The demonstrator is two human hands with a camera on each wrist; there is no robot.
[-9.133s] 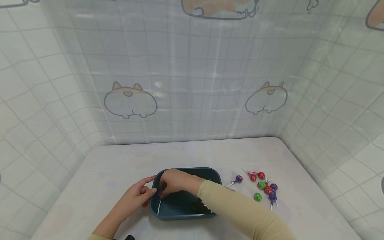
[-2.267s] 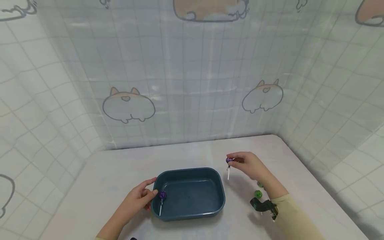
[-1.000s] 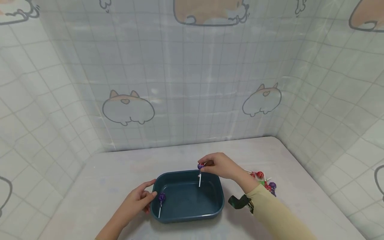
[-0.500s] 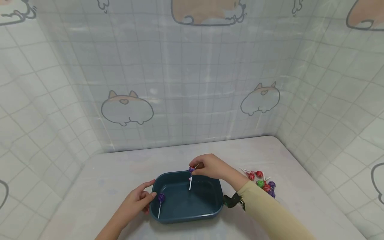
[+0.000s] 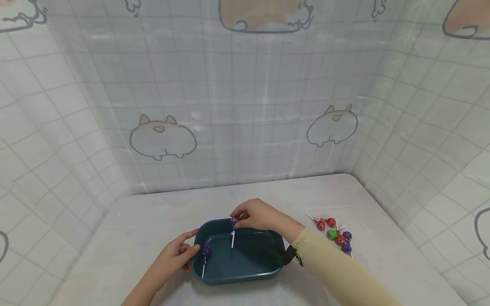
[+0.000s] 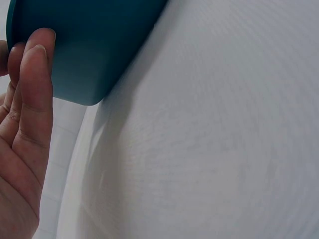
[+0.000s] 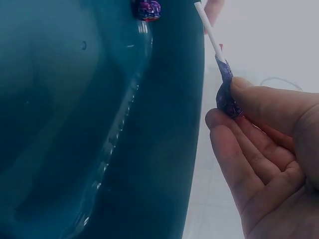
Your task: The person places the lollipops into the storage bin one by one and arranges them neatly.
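A dark teal plastic bin [image 5: 241, 278] stands on the table in the head view. My left hand [image 5: 176, 255] grips its left rim, thumb on top; in the left wrist view, fingers [image 6: 35, 94] lie along its outer wall. Over the bin's far rim, my right hand [image 5: 258, 214] pinches a purple-wrapped lollipop [image 5: 234, 222] by its head, white stick hanging down. Some red shows beside that head; I cannot tell whether it is a second candy. Another purple lollipop [image 5: 206, 252] lies inside the bin at the left end, stick toward me.
Several loose lollipops lie on the right of the table, among them a red lollipop [image 5: 331, 222], a green lollipop [image 5: 331, 234] and a purple lollipop [image 5: 346, 248]. My right sleeve [image 5: 333, 272] crosses in front and hides part of that area. A tiled-pattern curtain [image 5: 245, 140] encloses the table.
My right hand has picked up a purple lollipop from the right of the table and carried it left over the bin. My left hand keeps its place on the rim.
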